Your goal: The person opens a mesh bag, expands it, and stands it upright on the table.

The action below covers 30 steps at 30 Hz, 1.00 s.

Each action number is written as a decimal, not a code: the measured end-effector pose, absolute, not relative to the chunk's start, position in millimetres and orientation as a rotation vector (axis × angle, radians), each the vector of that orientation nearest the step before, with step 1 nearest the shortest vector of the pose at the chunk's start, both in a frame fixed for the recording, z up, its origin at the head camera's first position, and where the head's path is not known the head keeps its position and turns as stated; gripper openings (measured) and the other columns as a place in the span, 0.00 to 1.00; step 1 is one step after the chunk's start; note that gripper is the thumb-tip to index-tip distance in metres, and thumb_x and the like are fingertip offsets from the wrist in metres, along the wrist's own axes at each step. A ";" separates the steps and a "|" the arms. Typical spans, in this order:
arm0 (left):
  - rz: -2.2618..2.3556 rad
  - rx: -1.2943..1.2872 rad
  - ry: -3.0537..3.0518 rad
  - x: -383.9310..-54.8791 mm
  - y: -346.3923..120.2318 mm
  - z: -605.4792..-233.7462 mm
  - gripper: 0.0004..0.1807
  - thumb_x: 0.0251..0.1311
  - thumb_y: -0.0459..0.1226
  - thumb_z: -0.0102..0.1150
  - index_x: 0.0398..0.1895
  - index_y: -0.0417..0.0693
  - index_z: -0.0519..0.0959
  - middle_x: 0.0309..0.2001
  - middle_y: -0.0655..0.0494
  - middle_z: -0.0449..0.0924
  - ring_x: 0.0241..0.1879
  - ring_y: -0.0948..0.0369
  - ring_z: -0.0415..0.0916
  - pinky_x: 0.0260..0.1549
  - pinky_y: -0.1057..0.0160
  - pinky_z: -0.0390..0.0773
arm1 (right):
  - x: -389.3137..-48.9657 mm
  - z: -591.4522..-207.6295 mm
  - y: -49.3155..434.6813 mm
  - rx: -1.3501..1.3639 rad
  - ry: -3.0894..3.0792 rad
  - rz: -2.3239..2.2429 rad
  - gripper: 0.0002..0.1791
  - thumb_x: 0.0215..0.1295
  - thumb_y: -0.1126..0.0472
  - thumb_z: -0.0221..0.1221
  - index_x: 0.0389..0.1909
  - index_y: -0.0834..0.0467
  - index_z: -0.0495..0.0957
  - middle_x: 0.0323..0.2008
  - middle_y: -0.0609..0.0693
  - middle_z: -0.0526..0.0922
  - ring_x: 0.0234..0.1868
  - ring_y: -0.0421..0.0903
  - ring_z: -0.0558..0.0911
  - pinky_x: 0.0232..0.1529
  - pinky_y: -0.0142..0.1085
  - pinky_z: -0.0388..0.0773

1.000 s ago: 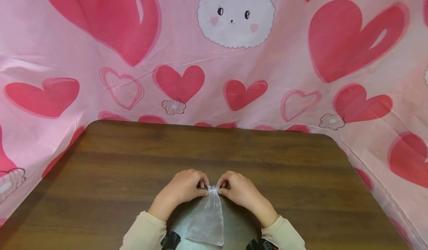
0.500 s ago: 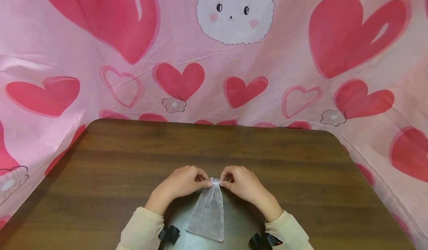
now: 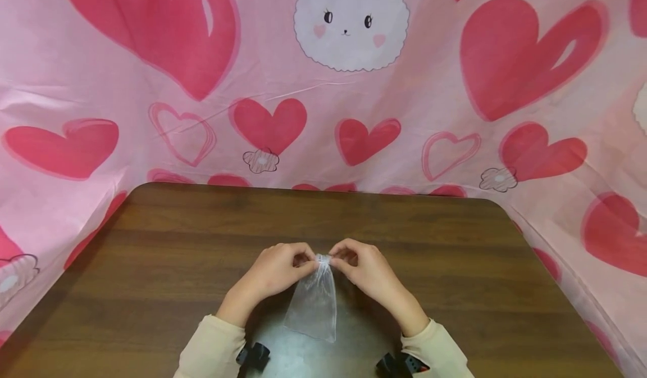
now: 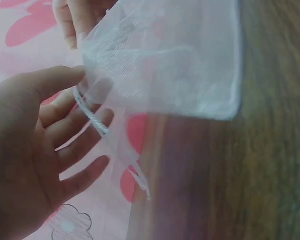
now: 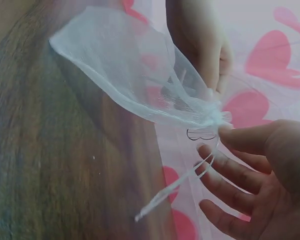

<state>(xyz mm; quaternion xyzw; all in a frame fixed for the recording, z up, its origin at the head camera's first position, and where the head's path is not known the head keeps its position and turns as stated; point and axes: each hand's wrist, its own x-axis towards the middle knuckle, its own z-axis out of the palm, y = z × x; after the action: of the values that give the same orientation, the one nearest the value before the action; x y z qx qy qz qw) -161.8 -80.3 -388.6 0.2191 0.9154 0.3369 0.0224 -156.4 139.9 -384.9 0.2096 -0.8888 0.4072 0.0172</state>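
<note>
A sheer white drawstring pouch (image 3: 314, 305) hangs between my hands, its neck gathered at the top and its body spreading downward. On one side of the neck my left hand (image 3: 280, 267) pinches the gathered edge between thumb and index finger. Opposite it, my right hand (image 3: 368, 268) pinches the other side the same way. In the left wrist view, a white drawstring (image 4: 97, 122) dangles past the loosely spread fingers. Another looped drawstring (image 5: 172, 187) trails below the right thumb in the right wrist view. The pouch is see-through.
A brown wood-grain table (image 3: 151, 271) spreads under the hands. Behind and beside it hangs a pink cloth (image 3: 313, 86) printed with red hearts. Black devices, one a wrist camera (image 3: 260, 356), sit by the cream sleeves (image 3: 212, 344).
Both hands have moved forward over the table, carrying the pouch by its gathered neck. The pouch's bottom edge has moved away from the body too. Both pinches stay on the neck.
</note>
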 end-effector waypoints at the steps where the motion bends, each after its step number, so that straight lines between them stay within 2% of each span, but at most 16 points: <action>1: 1.053 0.677 2.847 -161.5 -80.3 -388.4 0.03 0.63 0.47 0.65 0.35 0.62 0.83 0.27 0.72 0.77 0.30 0.69 0.74 0.35 0.60 0.73 | -156.3 -385.0 139.8 0.631 -2.757 1.298 0.06 0.63 0.61 0.67 0.39 0.53 0.83 0.32 0.41 0.84 0.32 0.39 0.80 0.37 0.39 0.80; 5: 1.094 0.663 2.880 -159.4 -80.2 -388.8 0.04 0.62 0.46 0.65 0.37 0.63 0.82 0.29 0.72 0.78 0.30 0.70 0.74 0.35 0.60 0.74 | -154.3 -385.0 138.9 0.576 -2.753 1.425 0.06 0.64 0.60 0.66 0.40 0.56 0.83 0.34 0.44 0.85 0.33 0.40 0.82 0.37 0.35 0.79; 18: 1.210 0.697 2.907 -158.3 -77.4 -384.4 0.06 0.61 0.47 0.67 0.39 0.65 0.80 0.30 0.75 0.79 0.30 0.71 0.74 0.33 0.61 0.73 | -153.9 -377.8 136.9 0.598 -2.563 1.588 0.05 0.62 0.66 0.67 0.39 0.60 0.84 0.34 0.50 0.86 0.35 0.44 0.84 0.40 0.38 0.81; 23: 1.280 0.728 2.914 -156.8 -75.7 -380.7 0.10 0.62 0.45 0.67 0.42 0.62 0.75 0.34 0.76 0.83 0.34 0.71 0.78 0.36 0.59 0.74 | -152.9 -373.8 137.3 0.517 -2.526 1.531 0.03 0.59 0.65 0.69 0.34 0.58 0.85 0.33 0.47 0.86 0.32 0.42 0.83 0.36 0.35 0.80; 30: 1.330 0.721 2.970 -153.2 -71.4 -377.1 0.09 0.62 0.44 0.67 0.40 0.63 0.76 0.37 0.72 0.83 0.39 0.70 0.80 0.40 0.57 0.76 | -151.2 -371.3 139.1 0.504 -2.498 1.549 0.03 0.59 0.63 0.70 0.32 0.55 0.85 0.32 0.45 0.85 0.32 0.41 0.82 0.36 0.36 0.80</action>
<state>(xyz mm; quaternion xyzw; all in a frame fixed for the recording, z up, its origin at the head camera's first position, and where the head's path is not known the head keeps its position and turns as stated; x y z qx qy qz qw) -153.2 -71.4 -377.1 0.2153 0.8870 0.3971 -0.0958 -151.2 139.1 -371.3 0.1683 -0.8350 0.5178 0.0797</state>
